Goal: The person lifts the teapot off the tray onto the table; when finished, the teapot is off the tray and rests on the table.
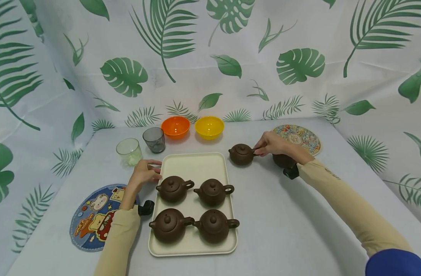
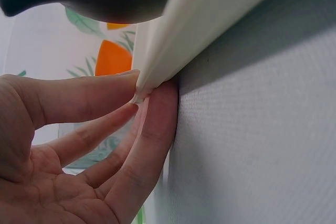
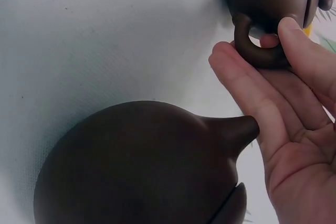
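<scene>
My left hand (image 1: pixel 143 177) is at the left edge of a cream rectangular tray (image 1: pixel 194 164). In the left wrist view its thumb and fingers pinch the tray's rim (image 2: pixel 173 45). Several dark brown teapots stand on the tray, among them a back-left teapot (image 1: pixel 174 189) and a front-right teapot (image 1: pixel 213 227). Right of the tray, my right hand (image 1: pixel 275 145) holds another brown teapot (image 1: pixel 241 155) by its looped handle (image 3: pixel 257 53), between thumb and fingers. One more teapot (image 3: pixel 142 166) sits beneath the right forearm, partly hidden in the head view, its spout close to that hand.
Behind the tray stand an orange bowl (image 1: pixel 176 128), a yellow bowl (image 1: pixel 209 127), a grey glass (image 1: pixel 154 140) and a pale green glass (image 1: pixel 129 151). A blue cartoon mat (image 1: pixel 93 218) lies at the left. A colourful round mat (image 1: pixel 305 136) lies at the back right.
</scene>
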A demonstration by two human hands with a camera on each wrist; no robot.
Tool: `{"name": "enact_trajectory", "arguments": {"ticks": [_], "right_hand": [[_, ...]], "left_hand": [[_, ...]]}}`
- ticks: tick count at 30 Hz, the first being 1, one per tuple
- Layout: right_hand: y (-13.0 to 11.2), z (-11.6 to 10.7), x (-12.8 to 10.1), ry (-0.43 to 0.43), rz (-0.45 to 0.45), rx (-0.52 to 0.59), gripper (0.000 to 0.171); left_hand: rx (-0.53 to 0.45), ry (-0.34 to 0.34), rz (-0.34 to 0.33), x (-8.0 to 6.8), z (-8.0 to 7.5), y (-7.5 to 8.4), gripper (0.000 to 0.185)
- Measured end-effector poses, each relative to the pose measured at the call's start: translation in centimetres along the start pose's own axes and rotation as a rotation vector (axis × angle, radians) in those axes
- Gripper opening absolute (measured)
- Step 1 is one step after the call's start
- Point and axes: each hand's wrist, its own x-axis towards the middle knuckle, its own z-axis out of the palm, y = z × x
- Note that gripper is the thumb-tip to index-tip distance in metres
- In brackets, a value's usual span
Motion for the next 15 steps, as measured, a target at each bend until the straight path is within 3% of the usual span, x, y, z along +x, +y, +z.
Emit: {"name": "enact_trajectory", "arguments": {"ticks": [4,8,11,15], "right_hand": [[-0.2,-0.3,0.0,0.013,-0.009,-0.067,0.021],[-1.3,-0.8,-0.3,0.117,-0.041,-0.087,0.026],[-3.1,-1.1,-0.7,0.193,-0.061,-0.068,0.028],[-6.2,-0.7,-1.3,0.212,-0.094,-0.046,0.028]], "left_hand": [[0.025,0.0,0.015,-0.1,0.0,-0.1,0.049],[0.034,0.0,0.02,-0.2,0.0,-0.1,0.049],[0.036,0.0,0.015,-0.2,-0.1,0.0,0.049],[0.036,-0.002,0.022,-0.3,-0.1,0.0,0.049]]}}
